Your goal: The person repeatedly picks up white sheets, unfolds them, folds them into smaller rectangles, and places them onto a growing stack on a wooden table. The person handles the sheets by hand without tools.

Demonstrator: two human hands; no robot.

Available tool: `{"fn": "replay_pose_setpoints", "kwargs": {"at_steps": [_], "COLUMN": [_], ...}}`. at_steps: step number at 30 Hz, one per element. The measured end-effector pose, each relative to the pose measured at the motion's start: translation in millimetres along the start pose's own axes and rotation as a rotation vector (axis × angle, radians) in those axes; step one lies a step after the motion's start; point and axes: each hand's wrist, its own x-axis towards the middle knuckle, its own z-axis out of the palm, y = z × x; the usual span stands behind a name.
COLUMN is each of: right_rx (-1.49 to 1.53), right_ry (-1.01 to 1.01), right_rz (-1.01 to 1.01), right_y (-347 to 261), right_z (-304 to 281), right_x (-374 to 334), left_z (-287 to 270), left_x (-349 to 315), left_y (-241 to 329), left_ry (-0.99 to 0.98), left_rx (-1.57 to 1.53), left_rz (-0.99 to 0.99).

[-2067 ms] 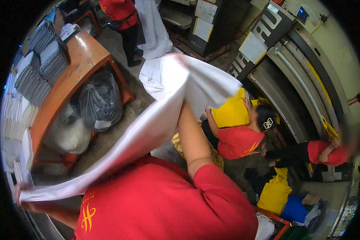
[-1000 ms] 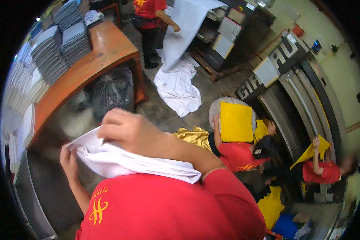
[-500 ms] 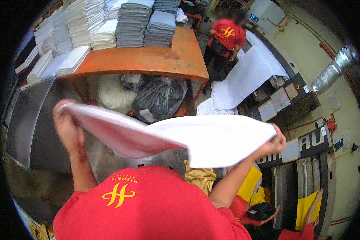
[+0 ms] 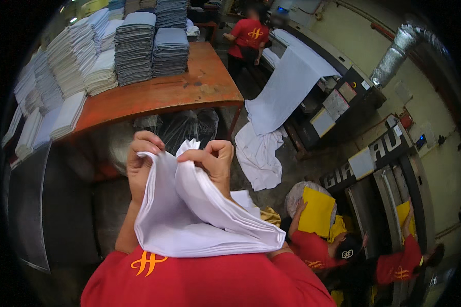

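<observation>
A white cloth (image 4: 205, 235), layered in several folds, hangs in front of my chest. My left hand (image 4: 142, 163) pinches its upper left corner. Close beside it, my right hand (image 4: 212, 162) grips the other upper edge, with the thumb and fingers closed on the fabric. Between the hands the cloth sags open into a V. Its folded layers show along the lower right, reaching over my right forearm.
An orange table (image 4: 153, 102) ahead bears stacks of folded grey cloths (image 4: 134, 48) and white cloths (image 4: 69, 51). Long white fabric (image 4: 292, 77) drapes from a machine (image 4: 338, 97) to the floor. At the right, co-workers handle yellow cloths (image 4: 316, 212) by another machine (image 4: 384, 169).
My hands have come together from far apart, bringing the cloth's two ends close and folding it between them. The view has shifted, and more of the co-workers at lower right shows.
</observation>
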Motion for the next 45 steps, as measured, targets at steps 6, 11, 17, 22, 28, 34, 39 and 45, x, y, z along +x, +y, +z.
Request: {"fn": "replay_pose_setpoints", "kwargs": {"at_steps": [6, 11, 17, 22, 28, 34, 39, 45], "right_rx": [0.089, 0.177, 0.204, 0.093, -0.151, -0.441, -0.707, -0.746], "right_ry": [-0.105, -0.071, -0.012, -0.1, -0.388, -0.865, -0.79, -0.857], "right_rz": [-0.021, 0.003, -0.155, -0.336, -0.987, -0.841, -0.698, -0.382], "right_y": [2.2, 6.3, 21.3, 48.3, 84.5, 143.4, 217.2, 261.3], "right_z": [8.6, -2.6, -23.2, -43.4, -115.4, -185.6, -202.4, -177.1], "right_x": [-5.4, -23.1, -22.2, -3.8, 40.6, 40.0, 39.5, 36.0], "left_z": [-4.5, 5.3, 35.1, 34.0, 12.7, -26.8, -31.8, -3.3], "left_x": [-20.4, -32.0, -26.2, 2.2, 29.4, 103.0, 115.4, 107.2], "left_y": [-9.6, -25.7, -15.2, -18.0, -56.1, -63.9, -73.9, -92.4], "left_ry": [0.039, -0.07, -0.106, -0.18, 0.224, 0.279, 0.266, 0.082], "left_rx": [-0.263, -0.416, -0.436, -0.122, 0.196, 0.586, 0.64, 0.844], "left_rz": [-0.386, -0.342, -0.607, -0.911, -0.535, -0.263, -0.226, -0.175]}}
